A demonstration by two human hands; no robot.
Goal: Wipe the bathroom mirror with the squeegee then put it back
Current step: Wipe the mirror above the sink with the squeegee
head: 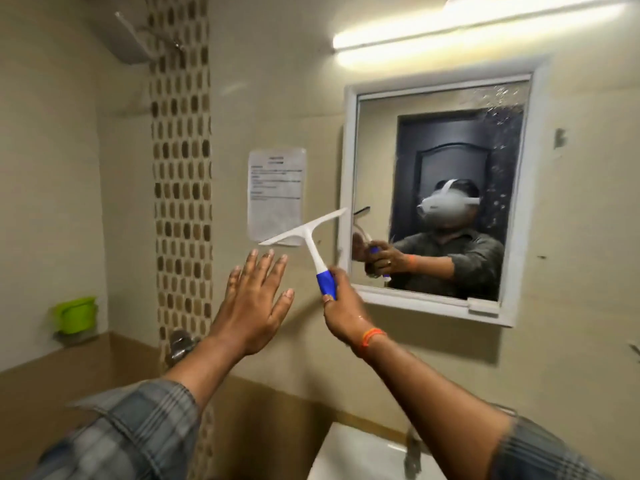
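A white squeegee with a blue grip is held up in front of the wall, left of the mirror. My right hand is shut on the blue grip, below the mirror's lower left corner. The blade tilts up to the right, its right tip at the mirror's white frame. My left hand is raised flat with fingers spread, just below the blade's left end, apart from it. The mirror's upper right part shows water spots and streaks.
A paper notice hangs on the wall behind the blade. A mosaic tile strip runs down the wall. A green cup sits on a ledge at left. A white sink and a tap lie below. A tube light glows above.
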